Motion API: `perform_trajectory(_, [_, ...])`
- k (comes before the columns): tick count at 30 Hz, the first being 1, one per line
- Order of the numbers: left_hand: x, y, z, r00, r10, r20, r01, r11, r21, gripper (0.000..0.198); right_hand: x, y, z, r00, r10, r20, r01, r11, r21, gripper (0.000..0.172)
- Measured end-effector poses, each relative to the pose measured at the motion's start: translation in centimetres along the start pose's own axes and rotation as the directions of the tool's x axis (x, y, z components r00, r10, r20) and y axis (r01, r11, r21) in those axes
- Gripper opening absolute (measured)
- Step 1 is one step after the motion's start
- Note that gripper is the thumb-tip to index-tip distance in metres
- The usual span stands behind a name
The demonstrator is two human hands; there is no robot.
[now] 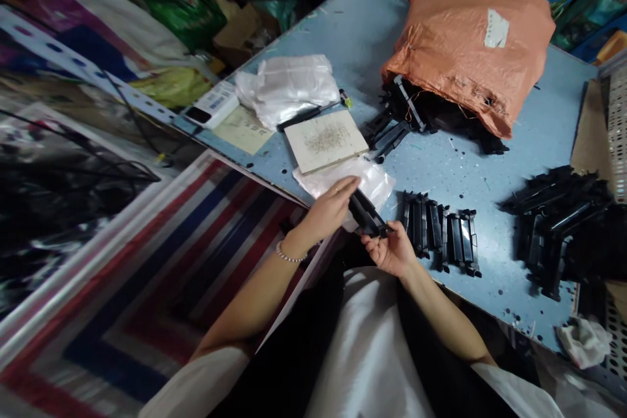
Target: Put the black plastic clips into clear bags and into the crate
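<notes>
Closest, the right grip point(389, 249), clenched, thumb and fingers pinching the near end of a black moulded plastic part point(367, 214), held just over the edge of the bench between both grips. The left grip point(329, 209), with a ring on one finger and a beaded bracelet point(290, 255) at the wrist, reaching onto the part's far end, fingers lying along it, the firmness of that hold impossible to tell. Probably light and stiff, with hard ribbed faces and a faint sheen, so likely safest taken by its long body rather than any thin projecting edge. Directly beneath, a crumpled clear plastic bag point(372, 179), soft and glossy. Just right of the grips, on the speckled blue laminate bench point(490, 170), a close row of matching black parts point(435, 232), then a larger jumbled heap of them point(553, 228). Farther off, a pale board point(343, 144) bearing a small mound of fine bits, a black pen point(304, 116), a sheet of paper point(242, 130) and a bunched white plastic bag point(287, 88). Beyond, more black parts point(406, 117) half under a stuffed orange woven sack point(465, 59) with a white label point(496, 29).
</notes>
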State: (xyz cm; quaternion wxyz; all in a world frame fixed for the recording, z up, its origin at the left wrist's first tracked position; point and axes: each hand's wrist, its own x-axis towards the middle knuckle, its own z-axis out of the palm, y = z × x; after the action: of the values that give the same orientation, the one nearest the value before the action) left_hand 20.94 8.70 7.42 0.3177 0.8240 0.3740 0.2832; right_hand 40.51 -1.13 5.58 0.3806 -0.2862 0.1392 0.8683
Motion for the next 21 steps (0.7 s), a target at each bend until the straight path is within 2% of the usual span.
perform_trajectory(3, [-1.8,2.7,1.1,0.985,0.147,0.091,-0.136,0.983,-0.12,0.062,0.1,0.3,0.3,0.989,-0.144,0.03,0.146,0.987,-0.069,0.044])
perform_trajectory(5, [-2.6,3.6,1.5,0.981,0.179,0.08,-0.164,0.973,-0.164,0.064,-0.5,0.7,0.6,0.968,-0.246,0.056,0.252,0.945,-0.207,0.038])
perform_trajectory(7, [-3.2,3.6,1.7,0.988,0.155,0.017,-0.15,0.975,-0.161,0.062,-1.4,1.2,1.0,0.955,-0.276,0.112,0.296,0.918,-0.265,0.037])
perform_trajectory(11, [-3.9,2.9,2.1,0.975,0.11,-0.195,-0.12,0.992,-0.04,0.061,-2.6,1.5,1.7,0.939,-0.279,0.201,0.301,0.949,-0.09,0.054])
perform_trajectory(12, [-4.1,2.9,2.4,0.965,0.139,-0.223,-0.144,0.99,-0.006,0.064,-2.5,1.5,1.8,0.935,-0.296,0.194,0.318,0.943,-0.093,0.055])
perform_trajectory(14, [-4.5,3.6,3.0,0.946,0.251,-0.206,-0.25,0.968,0.034,0.071,-2.2,1.7,1.9,0.919,-0.371,0.136,0.393,0.893,-0.218,0.049])
perform_trajectory(15, [-4.5,4.1,3.3,0.935,0.313,-0.168,-0.311,0.95,0.036,0.075,-1.9,2.0,1.8,0.89,-0.444,0.101,0.452,0.834,-0.318,0.044])
perform_trajectory(17, [-4.5,5.3,3.6,0.922,0.382,-0.059,-0.381,0.924,0.024,0.079,-1.6,2.6,1.6,0.783,-0.618,0.076,0.555,0.637,-0.535,0.039])
perform_trajectory(18, [-4.5,5.8,3.5,0.924,0.384,-0.005,-0.383,0.923,0.019,0.08,-1.7,2.9,1.6,0.726,-0.68,0.106,0.58,0.521,-0.626,0.04])
perform_trajectory(19, [-4.6,6.4,3.1,0.926,0.377,0.032,-0.377,0.926,0.015,0.079,-1.9,3.1,1.6,0.7,-0.694,0.168,0.581,0.417,-0.699,0.043])
perform_trajectory(20, [-4.8,6.8,2.5,0.929,0.366,0.049,-0.367,0.93,0.013,0.076,-2.3,3.1,1.6,0.712,-0.655,0.253,0.571,0.331,-0.751,0.047])
perform_trajectory(21, [-5.3,7.1,1.6,0.936,0.35,0.045,-0.351,0.936,0.015,0.072,-3.0,2.9,1.8,0.747,-0.567,0.348,0.561,0.257,-0.787,0.052])
